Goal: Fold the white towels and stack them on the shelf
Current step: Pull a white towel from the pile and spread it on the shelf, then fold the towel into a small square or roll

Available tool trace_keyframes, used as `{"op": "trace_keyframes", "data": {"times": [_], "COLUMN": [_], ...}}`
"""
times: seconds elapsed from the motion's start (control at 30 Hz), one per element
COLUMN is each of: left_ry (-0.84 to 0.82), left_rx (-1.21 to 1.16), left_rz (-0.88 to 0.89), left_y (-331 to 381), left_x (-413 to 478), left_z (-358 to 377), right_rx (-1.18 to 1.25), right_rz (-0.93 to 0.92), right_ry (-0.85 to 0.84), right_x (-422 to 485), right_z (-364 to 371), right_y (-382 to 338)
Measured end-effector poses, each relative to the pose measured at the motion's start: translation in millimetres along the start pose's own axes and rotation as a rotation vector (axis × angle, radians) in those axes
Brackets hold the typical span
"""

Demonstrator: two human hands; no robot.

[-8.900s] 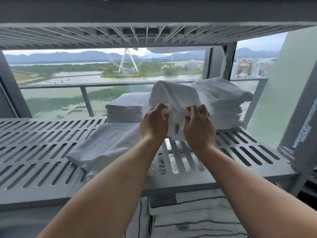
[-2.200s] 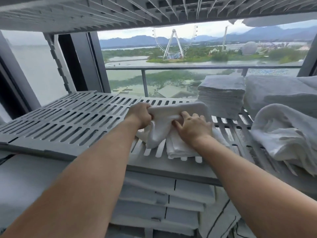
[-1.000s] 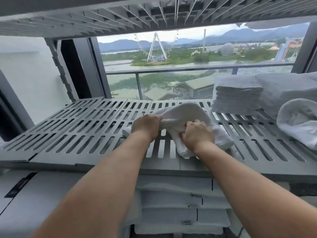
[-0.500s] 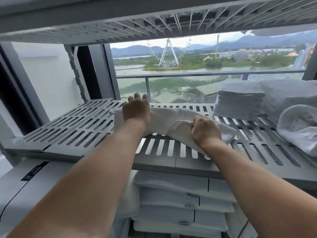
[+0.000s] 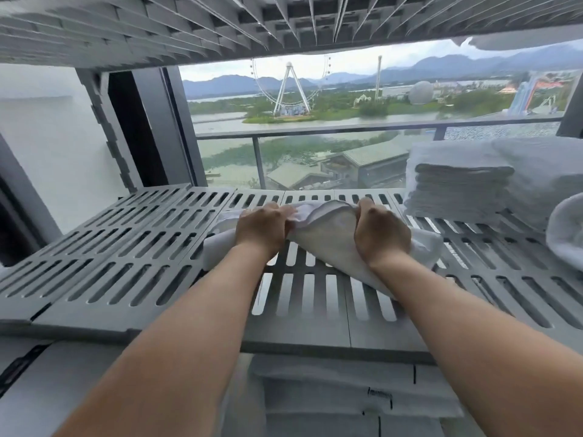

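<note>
**Head view: one towel mid-fold on the slatted shelf [image 5: 126, 247].**

The left hand [image 5: 263, 230] and right hand [image 5: 380, 236] each grip the raised far edge of the white towel [image 5: 328, 238], fingers curled tight into the cloth. The towel lies bunched at mid-shelf. Done: a stack of folded towels [image 5: 457, 190] stands at the right rear. Remaining, by judgement: complete this fold, set it on the stack, then process the loose towel [image 5: 568, 231] at the right edge.
</note>
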State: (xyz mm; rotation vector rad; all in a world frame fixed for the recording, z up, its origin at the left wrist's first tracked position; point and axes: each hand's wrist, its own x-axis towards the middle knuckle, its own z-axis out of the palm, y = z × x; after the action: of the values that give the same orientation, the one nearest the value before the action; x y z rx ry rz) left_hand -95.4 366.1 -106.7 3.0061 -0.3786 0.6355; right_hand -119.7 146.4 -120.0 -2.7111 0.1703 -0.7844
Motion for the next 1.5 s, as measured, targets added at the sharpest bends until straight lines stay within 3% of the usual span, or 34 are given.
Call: {"op": "trace_keyframes", "data": {"times": [0.2, 0.37, 0.6, 0.73, 0.93, 1.03, 1.27, 1.4, 1.5], "left_ry": [0.048, 0.239, 0.101, 0.049, -0.296, -0.452, -0.709, -0.768, -0.750], "left_rx": [-0.021, 0.199, 0.186, 0.003, -0.301, -0.268, -0.082, -0.024, -0.009], "left_rz": [0.081, 0.088, -0.135, -0.237, -0.117, -0.071, -0.075, -0.073, -0.057], "left_y": [-27.4, -19.9, 10.6, 14.6, 10.9, 2.5, -5.9, -19.1, -23.6], "left_x": [66.1, 101.0, 140.7, 158.0, 158.8, 157.6, 152.7, 148.4, 143.7], "left_z": [-1.3, -4.4, 5.3, 11.6, 50.8, 66.0, 79.3, 76.4, 77.9], "right_rx": [-0.053, -0.328, -0.357, -0.344, -0.302, -0.350, -0.121, -0.130, -0.064], "right_rz": [0.045, -0.017, 0.001, 0.021, -0.052, -0.182, -0.023, 0.064, 0.071], "right_ry": [0.163, 0.284, 0.173, 0.072, -0.191, -0.194, -0.429, -0.647, -0.646], "right_x": [43.4, 63.8, 102.7, 131.0, 143.7, 139.5, 144.2, 137.6, 136.8], "right_z": [6.3, 4.2, 11.7, 15.3, 45.7, 62.8, 83.2, 85.9, 86.8], "right_y": [-7.3, -7.6, -4.3, -3.8, 3.5, 6.6, 8.9, 12.2, 19.3]}}
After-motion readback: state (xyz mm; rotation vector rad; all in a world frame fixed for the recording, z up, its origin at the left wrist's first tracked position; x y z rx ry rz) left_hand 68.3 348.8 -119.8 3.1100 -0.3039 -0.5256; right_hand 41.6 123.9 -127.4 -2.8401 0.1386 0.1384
